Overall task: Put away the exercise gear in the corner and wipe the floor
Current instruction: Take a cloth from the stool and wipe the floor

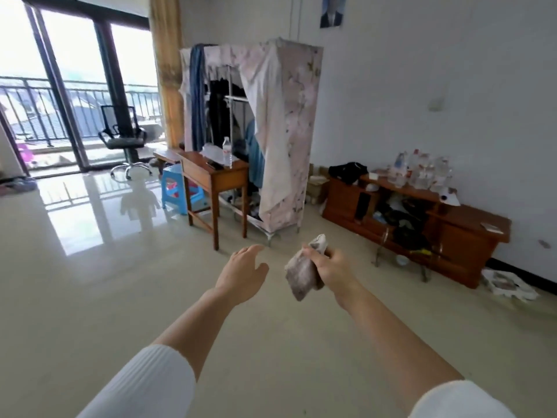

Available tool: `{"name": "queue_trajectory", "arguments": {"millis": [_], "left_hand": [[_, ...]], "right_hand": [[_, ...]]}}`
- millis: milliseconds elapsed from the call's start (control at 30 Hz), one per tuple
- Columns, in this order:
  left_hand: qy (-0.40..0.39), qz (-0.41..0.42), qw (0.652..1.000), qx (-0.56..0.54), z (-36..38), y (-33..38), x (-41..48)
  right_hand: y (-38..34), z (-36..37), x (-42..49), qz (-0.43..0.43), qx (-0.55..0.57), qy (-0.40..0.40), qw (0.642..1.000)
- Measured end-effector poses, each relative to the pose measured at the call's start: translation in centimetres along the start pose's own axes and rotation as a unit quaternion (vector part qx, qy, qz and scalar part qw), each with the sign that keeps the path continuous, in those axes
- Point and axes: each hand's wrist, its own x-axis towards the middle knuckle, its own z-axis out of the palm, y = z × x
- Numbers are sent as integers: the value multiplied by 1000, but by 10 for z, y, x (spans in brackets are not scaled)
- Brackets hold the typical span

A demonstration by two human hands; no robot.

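My right hand (330, 268) grips a crumpled grey-brown cloth (301, 274), which hangs down from my fist at mid-frame. To its left, my left hand (242, 271) is held out with relaxed fingers and holds nothing. Both arms reach forward over the glossy beige tiled floor (120, 282). I see no exercise gear that I can tell apart among the clutter.
Ahead stand a small wooden desk (214, 176) with a water bottle (227, 152), a blue plastic stool (174, 188) and a fabric wardrobe (280, 131). A low wooden cabinet (452, 236) with bottles and clutter lines the right wall. An office chair (123, 140) stands by the balcony doors.
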Motion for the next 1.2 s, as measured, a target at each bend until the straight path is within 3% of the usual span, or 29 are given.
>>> {"name": "queue_trajectory", "arguments": {"millis": [267,533,667,767,1033,1200], "left_hand": [[59,-134,981,-126,-90,-151,160],[136,-250,947,-151,-193,-309,276],[163,-277,941,-109,-238,-401,327],[188,-293,931,-106,-279,-479,373],[225,-354,870,-258,-394,-669,503],[213,-373,869,-245,-433,-767,581]], "right_hand": [[-40,195,195,-58,-112,-106,986],[-93,409,338,-51,-173,-229,957],[-97,520,398,-60,-182,-289,938],[-105,612,444,-62,-177,-305,934],[-148,836,568,-63,-151,-341,926],[-156,952,649,-68,-190,-346,916]]}}
